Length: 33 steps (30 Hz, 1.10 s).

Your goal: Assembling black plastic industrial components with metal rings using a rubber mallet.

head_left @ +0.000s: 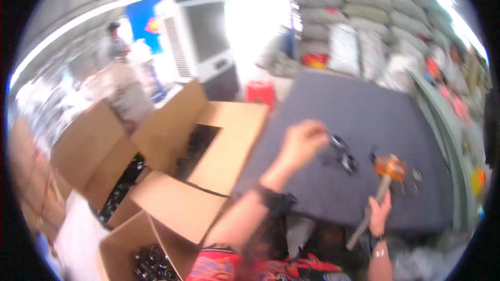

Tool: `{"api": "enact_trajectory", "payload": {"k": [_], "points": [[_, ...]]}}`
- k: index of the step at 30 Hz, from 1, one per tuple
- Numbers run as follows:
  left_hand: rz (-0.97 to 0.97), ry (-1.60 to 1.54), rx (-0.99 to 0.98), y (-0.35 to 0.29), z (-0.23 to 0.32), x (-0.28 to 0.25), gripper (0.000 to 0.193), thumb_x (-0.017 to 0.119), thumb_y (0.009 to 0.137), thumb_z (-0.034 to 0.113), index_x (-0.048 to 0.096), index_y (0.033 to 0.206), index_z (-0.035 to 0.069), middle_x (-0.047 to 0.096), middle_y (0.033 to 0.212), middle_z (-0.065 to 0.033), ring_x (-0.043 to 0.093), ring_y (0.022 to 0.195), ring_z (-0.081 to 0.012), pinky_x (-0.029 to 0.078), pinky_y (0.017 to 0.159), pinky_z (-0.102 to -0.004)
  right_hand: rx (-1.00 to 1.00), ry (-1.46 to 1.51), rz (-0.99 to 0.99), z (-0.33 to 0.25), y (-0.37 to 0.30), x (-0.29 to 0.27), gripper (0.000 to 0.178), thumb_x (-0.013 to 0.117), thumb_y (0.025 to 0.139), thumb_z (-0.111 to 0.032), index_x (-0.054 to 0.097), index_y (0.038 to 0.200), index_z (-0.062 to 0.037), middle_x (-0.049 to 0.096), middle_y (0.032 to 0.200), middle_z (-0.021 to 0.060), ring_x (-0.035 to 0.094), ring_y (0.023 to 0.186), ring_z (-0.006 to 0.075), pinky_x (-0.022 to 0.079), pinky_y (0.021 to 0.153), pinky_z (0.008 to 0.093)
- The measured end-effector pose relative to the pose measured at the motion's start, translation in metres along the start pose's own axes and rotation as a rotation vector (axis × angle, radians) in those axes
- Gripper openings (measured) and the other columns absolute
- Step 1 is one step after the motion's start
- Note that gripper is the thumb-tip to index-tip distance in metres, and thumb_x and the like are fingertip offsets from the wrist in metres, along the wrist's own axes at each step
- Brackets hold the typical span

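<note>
My right hand (379, 213) is wrapped round the pale handle of a mallet (384, 186) with an amber-orange head. The mallet's head is over the dark table (338, 101), beside a small shiny metal piece (417, 175). To the left, my left hand (306, 139) is closed with its fingertips pinched together. Right at those fingertips is a blurred dark, shiny ring-like piece (338, 142); whether the fingers grip it cannot be made out. Another such piece (348, 164) is on the tabletop just below it.
Open cardboard boxes (177, 200) with dark small parts (153, 264) stand left of the table. A green metal rail (442, 130) runs along its right side. Farther back are a large air cooler (200, 41), a red stool (260, 92), stacked sacks (359, 5) and a person (119, 44).
</note>
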<state>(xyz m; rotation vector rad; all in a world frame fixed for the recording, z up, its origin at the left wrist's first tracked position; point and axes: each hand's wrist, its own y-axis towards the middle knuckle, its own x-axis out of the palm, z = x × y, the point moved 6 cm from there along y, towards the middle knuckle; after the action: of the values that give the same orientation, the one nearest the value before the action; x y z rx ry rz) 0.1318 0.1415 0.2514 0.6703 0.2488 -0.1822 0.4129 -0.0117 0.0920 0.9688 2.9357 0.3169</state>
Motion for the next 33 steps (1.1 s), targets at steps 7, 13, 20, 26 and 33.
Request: {"api": "enact_trajectory", "payload": {"k": [7, 13, 20, 26, 33], "points": [[-0.290, 0.309, -0.048, -0.025, -0.098, 0.118, 0.030, 0.059, 0.085, 0.022, 0.063, 0.106, 0.002, 0.065, 0.101, -0.0199, 0.062, 0.095, -0.0374, 0.049, 0.083, -0.0453, -0.117, 0.048, 0.075, 0.042, 0.006, -0.022, 0.065, 0.051, 0.077, 0.000, 0.035, 0.139, -0.0030, 0.050, 0.084, 0.0031, 0.048, 0.054, 0.0099, 0.044, 0.047, 0.0248], [-0.520, 0.557, -0.210, -0.019, -0.131, 0.137, 0.031, 0.056, 0.087, 0.033, 0.067, 0.094, 0.004, 0.066, 0.099, -0.0173, 0.061, 0.095, -0.0381, 0.049, 0.079, -0.0472, 0.019, 0.043, -0.076, 0.035, 0.005, -0.009, 0.069, 0.055, 0.077, 0.002, 0.031, 0.141, 0.0019, 0.051, 0.111, 0.0069, 0.052, 0.084, 0.0128, 0.045, 0.074, 0.0261], [-0.547, 0.719, 0.071, -0.026, -0.120, 0.140, 0.034, 0.060, 0.085, 0.038, 0.070, 0.087, 0.006, 0.066, 0.084, -0.0156, 0.063, 0.083, -0.0349, 0.041, 0.086, -0.0506, 0.002, 0.078, -0.027, 0.016, 0.005, 0.001, 0.068, 0.053, 0.078, -0.001, 0.030, 0.143, -0.0028, 0.051, 0.081, 0.0043, 0.049, 0.053, 0.0107, 0.045, 0.048, 0.0249], [-0.524, 0.421, -0.018, -0.046, -0.103, 0.121, 0.031, 0.059, 0.085, 0.032, 0.066, 0.080, 0.002, 0.064, 0.077, -0.0194, 0.061, 0.077, -0.0394, 0.047, 0.072, -0.0469, 0.006, 0.049, -0.069, 0.023, 0.008, -0.002, 0.070, 0.052, 0.077, 0.004, 0.029, 0.143, -0.0021, 0.051, 0.102, 0.0070, 0.052, 0.066, 0.0137, 0.047, 0.054, 0.0284], [-0.340, -0.184, -0.472, -0.098, -0.104, 0.036, 0.037, 0.059, 0.091, 0.029, 0.060, 0.070, -0.001, 0.056, 0.060, -0.0061, 0.054, 0.058, -0.0134, 0.043, 0.055, -0.0313, -0.034, -0.101, -0.096, -0.009, -0.013, 0.000, 0.054, 0.057, 0.085, -0.001, 0.040, 0.136, -0.0004, 0.056, 0.081, 0.0070, 0.052, 0.058, 0.0147, 0.045, 0.054, 0.0295]]}}
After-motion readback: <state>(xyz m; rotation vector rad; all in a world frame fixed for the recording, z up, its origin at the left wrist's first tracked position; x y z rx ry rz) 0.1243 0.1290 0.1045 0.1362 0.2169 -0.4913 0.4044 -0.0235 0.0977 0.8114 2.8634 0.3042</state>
